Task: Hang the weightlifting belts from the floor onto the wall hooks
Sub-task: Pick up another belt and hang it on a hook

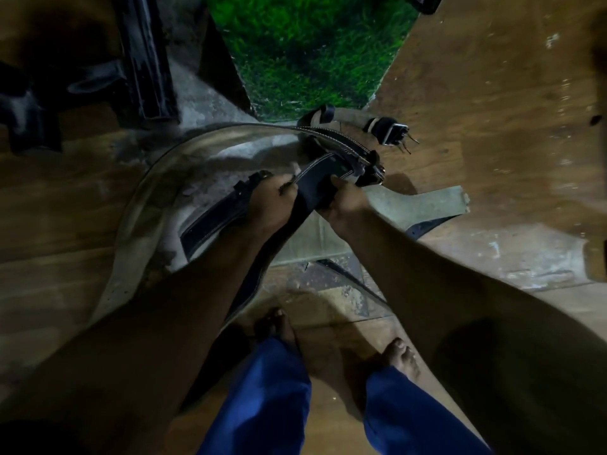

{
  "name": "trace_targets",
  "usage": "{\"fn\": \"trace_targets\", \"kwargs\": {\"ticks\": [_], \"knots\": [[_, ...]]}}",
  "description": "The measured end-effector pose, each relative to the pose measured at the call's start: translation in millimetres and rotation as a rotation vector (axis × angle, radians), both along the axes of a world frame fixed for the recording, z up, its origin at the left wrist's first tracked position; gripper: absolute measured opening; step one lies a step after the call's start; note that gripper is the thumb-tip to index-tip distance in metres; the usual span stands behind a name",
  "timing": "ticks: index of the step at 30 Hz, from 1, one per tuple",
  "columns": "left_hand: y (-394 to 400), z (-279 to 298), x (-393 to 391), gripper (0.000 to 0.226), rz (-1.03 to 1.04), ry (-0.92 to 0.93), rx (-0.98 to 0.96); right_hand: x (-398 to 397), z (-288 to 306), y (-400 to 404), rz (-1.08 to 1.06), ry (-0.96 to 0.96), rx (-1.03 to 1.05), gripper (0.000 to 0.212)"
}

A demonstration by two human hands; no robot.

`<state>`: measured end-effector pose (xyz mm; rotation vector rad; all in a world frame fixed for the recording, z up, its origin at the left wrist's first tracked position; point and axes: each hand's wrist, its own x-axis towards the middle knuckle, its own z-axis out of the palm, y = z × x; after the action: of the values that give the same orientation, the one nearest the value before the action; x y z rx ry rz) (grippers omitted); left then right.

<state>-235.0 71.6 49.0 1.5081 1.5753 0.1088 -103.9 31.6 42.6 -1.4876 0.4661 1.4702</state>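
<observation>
Head view: both hands' grip clasps a black belt [315,188] above wooden floor [492,126], grass [305,50] beyond.

No lettering, brand, number or sign can be read anywhere in the dim view. The black belt [315,188] gripped in both hands shows only pale stitching along its edges, and the second belt [384,128] lying just beyond the grip carries no legible mark.

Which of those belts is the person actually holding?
The black belt with white stitching, gripped by both the left hand and right hand. The tan-lined belt lies untouched beyond.
</observation>
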Motion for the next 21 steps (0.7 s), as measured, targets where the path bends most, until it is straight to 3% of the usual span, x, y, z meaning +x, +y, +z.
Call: {"fn": "trace_targets", "kwargs": {"ticks": [4,8,10,14,17,21], "knots": [[-2.6,64.6,1.2,0.024,0.161,-0.178,-0.119,3.2,64.9,-11.3,-0.015,0.008,0.021,0.030],[-0.3,152.1,1.0,0.026,0.125,-0.305,-0.089,4.0,143.4,-11.7,-0.019,0.038,0.068,0.030],[1.9,197.3,2.5,0.022,0.105,-0.319,-0.068,2.8,184.6,-12.2,-0.045,0.053,0.082,0.036],[-1.4,294.6,3.1,0.007,0.113,-0.333,-0.075,1.8,282.8,-18.7,-0.056,0.079,0.141,0.027],[-14.7,377.8,-2.8,0.007,0.160,-0.374,-0.094,-0.8,358.0,-27.5,-0.007,0.081,0.165,0.032],[-28.7,481.8,-12.1,0.009,0.138,-0.407,-0.059,-1.7,452.5,-37.9,0.057,0.082,0.217,0.022]]}}
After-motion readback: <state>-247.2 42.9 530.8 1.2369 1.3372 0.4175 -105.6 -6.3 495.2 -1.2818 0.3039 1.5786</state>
